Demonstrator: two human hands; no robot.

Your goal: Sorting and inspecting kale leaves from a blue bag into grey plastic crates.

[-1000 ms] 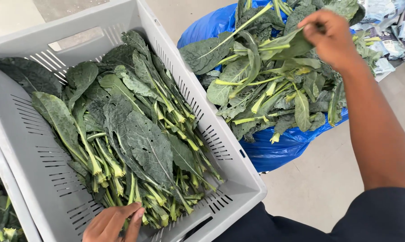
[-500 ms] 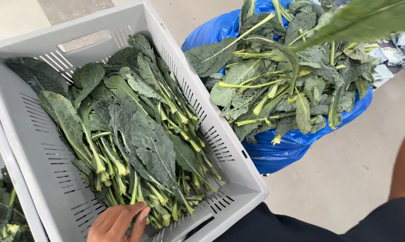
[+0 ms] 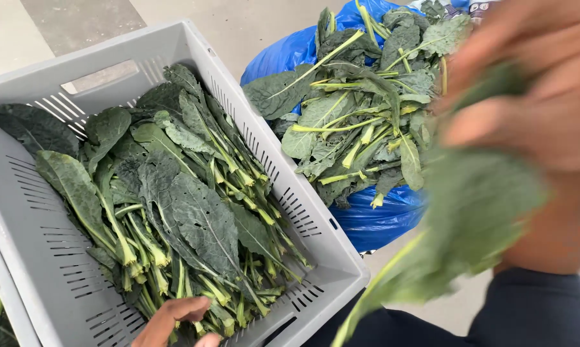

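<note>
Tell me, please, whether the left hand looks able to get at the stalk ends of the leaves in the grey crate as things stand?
Probably yes: the left hand already lies on the cut stalk ends at the near end of the open grey crate, with nothing over them.

Soft, even daylight, bright, with no glare and faint shadows; the crate [image 3: 316, 212] at nine o'clock is sharp, the right hand [image 3: 534, 109] at three o'clock heavily motion-blurred

right hand [image 3: 547, 109] grips a blurred kale leaf [image 3: 470, 218] — left hand [image 3: 174, 319] rests on crate [image 3: 341, 257] stems.
</note>
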